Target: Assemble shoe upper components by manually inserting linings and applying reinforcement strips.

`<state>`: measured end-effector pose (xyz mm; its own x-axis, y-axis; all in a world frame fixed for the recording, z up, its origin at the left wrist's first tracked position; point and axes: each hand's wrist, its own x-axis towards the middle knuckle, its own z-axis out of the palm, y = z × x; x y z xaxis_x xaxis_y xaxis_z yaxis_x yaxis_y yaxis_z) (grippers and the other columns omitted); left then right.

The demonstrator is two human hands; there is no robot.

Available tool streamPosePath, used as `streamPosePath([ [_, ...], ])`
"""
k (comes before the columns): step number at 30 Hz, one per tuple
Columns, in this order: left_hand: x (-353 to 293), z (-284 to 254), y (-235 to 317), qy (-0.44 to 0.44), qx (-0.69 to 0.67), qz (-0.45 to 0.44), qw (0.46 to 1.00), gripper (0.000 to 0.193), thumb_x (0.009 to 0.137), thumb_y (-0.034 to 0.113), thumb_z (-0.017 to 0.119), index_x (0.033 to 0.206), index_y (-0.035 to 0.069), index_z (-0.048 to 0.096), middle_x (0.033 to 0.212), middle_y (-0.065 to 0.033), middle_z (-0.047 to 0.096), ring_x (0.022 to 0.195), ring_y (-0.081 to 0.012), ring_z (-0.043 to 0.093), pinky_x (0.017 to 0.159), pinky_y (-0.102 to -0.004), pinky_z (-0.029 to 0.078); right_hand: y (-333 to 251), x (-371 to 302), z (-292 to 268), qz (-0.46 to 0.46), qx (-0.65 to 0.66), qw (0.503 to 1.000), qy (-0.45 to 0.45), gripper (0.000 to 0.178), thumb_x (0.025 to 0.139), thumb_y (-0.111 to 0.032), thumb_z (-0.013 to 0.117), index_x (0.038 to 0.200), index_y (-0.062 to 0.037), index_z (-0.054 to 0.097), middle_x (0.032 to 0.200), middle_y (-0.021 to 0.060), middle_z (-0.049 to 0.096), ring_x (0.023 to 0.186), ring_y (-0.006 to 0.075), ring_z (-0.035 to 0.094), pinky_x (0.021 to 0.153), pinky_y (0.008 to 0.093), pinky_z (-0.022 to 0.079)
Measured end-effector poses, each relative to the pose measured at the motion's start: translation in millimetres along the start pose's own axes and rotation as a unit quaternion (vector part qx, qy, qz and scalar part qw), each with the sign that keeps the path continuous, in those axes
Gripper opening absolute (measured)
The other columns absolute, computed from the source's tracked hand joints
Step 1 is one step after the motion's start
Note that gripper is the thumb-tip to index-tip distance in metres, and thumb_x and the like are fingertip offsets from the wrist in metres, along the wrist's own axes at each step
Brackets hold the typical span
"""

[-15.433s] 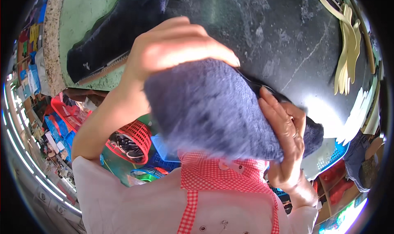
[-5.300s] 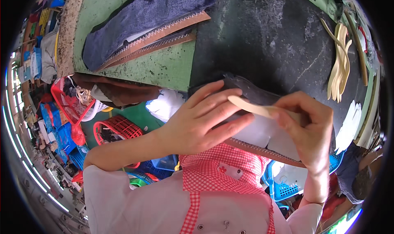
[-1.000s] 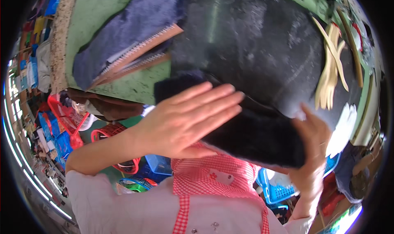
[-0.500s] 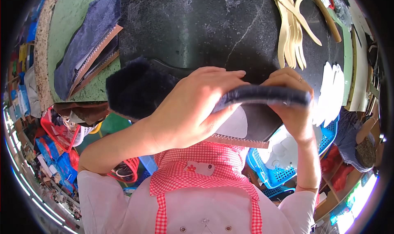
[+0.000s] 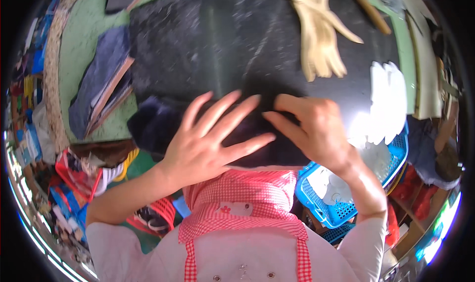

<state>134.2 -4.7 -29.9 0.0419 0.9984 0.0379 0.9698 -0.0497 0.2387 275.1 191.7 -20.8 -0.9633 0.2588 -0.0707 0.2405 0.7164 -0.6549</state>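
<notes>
A dark blue plush piece (image 5: 153, 124) with a pale brown edge lies on a black work slab (image 5: 188, 44), right in front of my red checked apron. Spread flat over it, my left hand (image 5: 210, 136) is open, fingers pointing away from me. To its right, my right hand (image 5: 314, 126) is bent, thumb and fingers curled together at the plush piece's upper right part. Dark material shows between those fingertips, and they seem to pinch it, though blur and shadow hide the exact grip.
Stitched plush pieces (image 5: 101, 79) lie on the green tabletop at left. Several cream strips (image 5: 316, 40) and white shaped pieces (image 5: 388, 101) lie to the right, near a wooden stick (image 5: 368, 10). Below the table edge stand a blue basket (image 5: 336, 213) and a red basket (image 5: 163, 213).
The plush piece, held up and bent between both hands before, now lies flatter on the slab. My left hand has spread its fingers on it; my right hand has moved left and lower.
</notes>
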Motion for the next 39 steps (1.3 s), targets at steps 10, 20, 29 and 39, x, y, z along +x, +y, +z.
streamPosePath([
  [10,-121,-94,-102,0.067,0.183,-0.253,0.948,0.071,0.073,0.022,0.078,0.141,0.017,0.056,0.152,-0.0188,0.037,0.138,-0.0395,0.038,0.113,-0.0551,0.029,49,-85,-81,0.154,0.176,0.956,0.178,0.020,0.096,-0.003,0.060,0.112,-0.0061,0.073,0.098,0.0068,0.075,0.089,0.0132,0.071,0.072,0.0272,0.057],
  [20,126,15,49,0.162,-0.181,0.197,0.950,0.031,0.078,0.018,0.074,0.108,0.015,0.072,0.109,-0.0050,0.061,0.112,-0.0270,0.056,0.101,-0.0435,0.047,116,-166,-117,0.073,-0.198,0.974,0.080,0.047,0.068,-0.013,0.083,0.114,-0.0158,0.074,0.131,0.0049,0.066,0.127,0.0281,0.057,0.105,0.0430,0.043],
  [29,174,89,117,0.171,-0.055,0.205,0.962,0.064,0.086,0.046,0.068,0.127,-0.001,0.055,0.134,-0.0167,0.049,0.127,-0.0307,0.045,0.116,-0.0444,0.031,237,-148,-97,0.214,0.158,0.865,0.426,0.040,0.105,-0.033,0.053,0.123,0.0017,0.064,0.111,0.0093,0.069,0.102,0.0196,0.065,0.089,0.0334,0.052],
  [39,221,-25,-30,0.266,-0.200,0.195,0.923,0.020,0.081,0.012,0.067,0.100,0.009,0.074,0.101,-0.0076,0.068,0.100,-0.0280,0.063,0.090,-0.0410,0.049,215,-124,-135,0.271,0.307,0.764,0.498,0.046,0.101,-0.037,0.060,0.127,0.0002,0.061,0.116,0.0090,0.067,0.101,0.0167,0.067,0.089,0.0284,0.054],
])
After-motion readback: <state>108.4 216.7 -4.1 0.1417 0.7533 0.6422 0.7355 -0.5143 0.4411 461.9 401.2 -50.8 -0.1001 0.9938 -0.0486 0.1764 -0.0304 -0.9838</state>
